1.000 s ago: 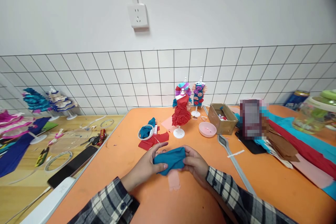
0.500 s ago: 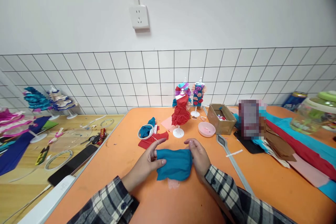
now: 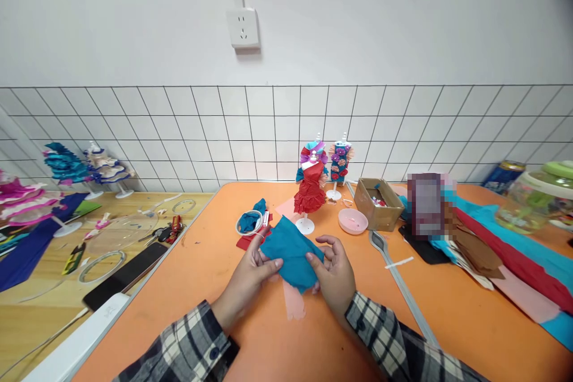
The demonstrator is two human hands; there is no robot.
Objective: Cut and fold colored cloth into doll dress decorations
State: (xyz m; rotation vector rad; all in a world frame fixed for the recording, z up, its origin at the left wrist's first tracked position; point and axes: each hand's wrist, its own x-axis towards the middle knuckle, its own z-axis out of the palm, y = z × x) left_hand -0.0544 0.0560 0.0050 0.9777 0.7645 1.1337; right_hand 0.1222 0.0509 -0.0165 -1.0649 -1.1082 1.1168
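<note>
And here's the teal cloth point(image 3: 289, 253), held up on the near side of the red dress point(image 3: 308, 191), left hand point(image 3: 248, 274) pinching one edge, right hand point(image 3: 338, 274) the other! Too hard a tug could skew it; a slack thumb could drop it onto the pink scrap point(image 3: 294, 303). The cloth looks thin, soft, roughly four-cornered, lightly creased; the dress flares in crinkled ruffles above a smooth, round white base point(image 3: 305, 227).
</note>
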